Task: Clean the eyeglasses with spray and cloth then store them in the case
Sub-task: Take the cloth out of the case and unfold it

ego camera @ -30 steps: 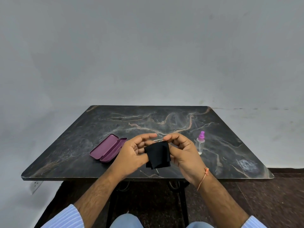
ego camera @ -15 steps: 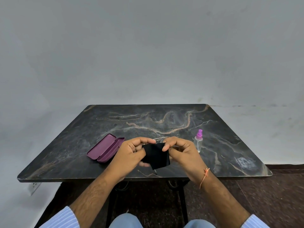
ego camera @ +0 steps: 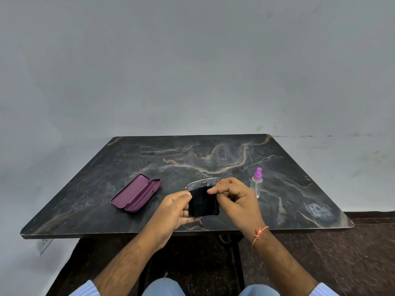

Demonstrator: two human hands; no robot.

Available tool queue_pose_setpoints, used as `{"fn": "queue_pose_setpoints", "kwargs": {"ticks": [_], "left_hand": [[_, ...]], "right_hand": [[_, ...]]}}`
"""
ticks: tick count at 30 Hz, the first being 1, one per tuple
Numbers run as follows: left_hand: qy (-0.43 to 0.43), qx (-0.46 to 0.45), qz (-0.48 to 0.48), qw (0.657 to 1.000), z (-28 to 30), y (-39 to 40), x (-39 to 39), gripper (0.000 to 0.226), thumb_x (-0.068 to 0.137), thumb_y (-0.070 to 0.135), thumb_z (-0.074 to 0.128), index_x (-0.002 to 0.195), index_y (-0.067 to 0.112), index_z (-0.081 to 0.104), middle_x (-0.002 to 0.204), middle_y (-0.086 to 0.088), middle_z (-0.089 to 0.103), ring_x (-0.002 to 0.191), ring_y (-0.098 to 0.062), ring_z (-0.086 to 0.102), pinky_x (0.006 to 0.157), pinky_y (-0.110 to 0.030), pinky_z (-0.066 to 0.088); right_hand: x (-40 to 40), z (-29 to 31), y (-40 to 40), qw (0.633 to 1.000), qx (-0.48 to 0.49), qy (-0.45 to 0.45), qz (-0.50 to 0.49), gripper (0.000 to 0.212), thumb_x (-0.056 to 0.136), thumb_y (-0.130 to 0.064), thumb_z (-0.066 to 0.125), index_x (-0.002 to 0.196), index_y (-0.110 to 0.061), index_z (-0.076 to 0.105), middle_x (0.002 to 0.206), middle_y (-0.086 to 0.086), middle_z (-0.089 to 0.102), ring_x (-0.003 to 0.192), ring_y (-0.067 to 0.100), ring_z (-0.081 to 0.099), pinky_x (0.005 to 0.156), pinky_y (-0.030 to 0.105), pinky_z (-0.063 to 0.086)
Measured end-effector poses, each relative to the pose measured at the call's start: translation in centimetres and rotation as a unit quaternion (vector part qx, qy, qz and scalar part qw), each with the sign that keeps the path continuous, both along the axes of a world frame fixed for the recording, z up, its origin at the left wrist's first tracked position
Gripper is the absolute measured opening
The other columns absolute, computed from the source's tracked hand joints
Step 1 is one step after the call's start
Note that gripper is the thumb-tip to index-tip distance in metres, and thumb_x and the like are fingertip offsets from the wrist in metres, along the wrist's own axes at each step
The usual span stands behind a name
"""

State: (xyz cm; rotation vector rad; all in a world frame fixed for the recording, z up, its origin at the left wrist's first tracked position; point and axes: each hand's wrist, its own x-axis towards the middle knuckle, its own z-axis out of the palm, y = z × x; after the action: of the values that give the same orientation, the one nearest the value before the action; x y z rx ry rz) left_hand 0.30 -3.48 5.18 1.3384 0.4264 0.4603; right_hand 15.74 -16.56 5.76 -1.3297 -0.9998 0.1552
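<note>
Thin metal-framed eyeglasses (ego camera: 202, 184) are held above the near edge of the table, their top rims showing over a black cloth (ego camera: 204, 202). My left hand (ego camera: 174, 207) grips the cloth's left side with the glasses behind it. My right hand (ego camera: 237, 198) pinches the cloth's upper right corner against the right lens. Most of the frame is hidden by the cloth and fingers. A maroon glasses case (ego camera: 136, 193) lies open on the table to the left. A small clear spray bottle (ego camera: 256, 182) with a pink top stands upright just right of my right hand.
The dark marble-patterned table (ego camera: 213, 154) stands against a grey wall. A whitish smudge (ego camera: 318, 210) marks its near right corner. A wall socket (ego camera: 43, 244) sits low at the left. My knees show under the near edge.
Both hands have lowered slightly toward the near edge. The glasses' rims now show more clearly above the cloth. My right fingers have shifted along the cloth's top edge.
</note>
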Motion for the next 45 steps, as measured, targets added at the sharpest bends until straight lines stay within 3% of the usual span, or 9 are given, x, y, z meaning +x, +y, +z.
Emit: {"fn": "queue_pose_setpoints", "kwargs": {"ticks": [5,8,14,17,23,28,31,38,45], "left_hand": [[0.013,0.020,-0.028,0.999,0.0,-0.2,-0.3,0.055,0.107,0.050,0.046,0.134,0.012,0.074,0.119,-0.015,0.084,0.115,-0.030,0.082,0.097,-0.038,0.066],[0.025,0.084,0.011,0.996,0.1,-0.4,-0.4,0.039,0.114,0.036,0.060,0.119,0.003,0.080,0.092,-0.011,0.084,0.091,-0.020,0.082,0.087,-0.037,0.067],[0.027,0.140,0.062,0.988,-0.3,-0.1,-0.2,0.020,0.110,0.008,0.065,0.124,0.010,0.079,0.090,-0.006,0.086,0.089,-0.017,0.084,0.075,-0.030,0.068],[0.018,0.150,0.045,0.987,-1.0,0.2,-0.1,0.021,0.111,0.011,0.064,0.125,0.015,0.080,0.096,-0.010,0.087,0.091,-0.022,0.085,0.075,-0.031,0.068],[0.033,0.184,0.002,0.982,-3.0,1.4,-0.2,0.021,0.110,0.019,0.069,0.120,0.030,0.084,0.103,-0.006,0.087,0.098,-0.023,0.085,0.081,-0.036,0.069],[0.035,0.358,0.112,0.926,-4.5,4.6,-0.2,0.034,0.105,0.012,0.073,0.120,0.042,0.080,0.115,0.018,0.080,0.094,-0.010,0.077,0.078,-0.018,0.060],[0.054,0.465,0.119,0.876,-4.8,7.1,0.1,0.045,0.099,0.002,0.076,0.130,0.034,0.075,0.123,0.020,0.066,0.099,-0.011,0.072,0.074,-0.013,0.055],[0.079,0.523,0.107,0.842,-4.7,10.2,2.5,0.048,0.086,0.017,0.095,0.124,0.040,0.074,0.123,0.022,0.067,0.089,0.001,0.076,0.084,-0.019,0.060],[0.036,0.557,0.129,0.820,-5.3,10.9,3.3,0.028,0.087,0.030,0.094,0.112,0.038,0.083,0.107,0.027,0.073,0.079,-0.006,0.074,0.074,-0.020,0.060]], "right_hand": [[-0.3,-0.4,0.1,1.000,-0.003,-0.017,-0.026,0.035,0.083,-0.007,0.066,0.085,-0.037,0.085,0.090,-0.007,0.071,0.067,0.005,0.058,0.064,0.018,0.046],[-0.3,-0.4,0.1,1.000,-0.009,-0.021,-0.017,0.037,0.084,-0.006,0.066,0.085,-0.038,0.085,0.092,-0.006,0.071,0.071,0.007,0.062,0.065,0.021,0.048],[-0.7,-0.6,-0.4,0.992,-0.043,0.100,0.056,0.039,0.083,-0.002,0.060,0.103,-0.026,0.083,0.100,0.012,0.074,0.082,0.039,0.071,0.075,0.061,0.064],[-1.6,-0.8,-0.5,0.974,-0.061,0.198,0.092,0.038,0.086,-0.017,0.077,0.123,-0.028,0.076,0.107,0.013,0.073,0.083,0.024,0.069,0.069,0.040,0.064],[-2.0,-1.8,-0.6,0.971,-0.117,0.200,0.059,0.013,0.086,-0.008,0.087,0.095,-0.016,0.085,0.082,0.008,0.080,0.072,0.016,0.070,0.063,0.026,0.058],[-1.0,-1.9,-1.5,0.958,-0.104,0.265,0.034,0.012,0.085,-0.010,0.087,0.096,-0.016,0.086,0.093,0.017,0.083,0.086,0.030,0.079,0.078,0.044,0.064],[-0.5,-1.9,-2.5,0.956,-0.094,0.278,0.024,0.012,0.085,-0.013,0.087,0.096,-0.016,0.085,0.094,0.017,0.083,0.086,0.028,0.080,0.069,0.033,0.063],[0.4,-2.4,-4.9,0.952,-0.085,0.295,0.019,0.031,0.077,-0.027,0.088,0.102,-0.011,0.082,0.104,0.022,0.081,0.097,0.040,0.080,0.087,0.054,0.063],[0.2,-2.8,-6.0,0.950,-0.085,0.300,0.002,0.030,0.072,-0.029,0.089,0.097,-0.013,0.083,0.102,0.021,0.080,0.095,0.037,0.080,0.071,0.040,0.064]]}}
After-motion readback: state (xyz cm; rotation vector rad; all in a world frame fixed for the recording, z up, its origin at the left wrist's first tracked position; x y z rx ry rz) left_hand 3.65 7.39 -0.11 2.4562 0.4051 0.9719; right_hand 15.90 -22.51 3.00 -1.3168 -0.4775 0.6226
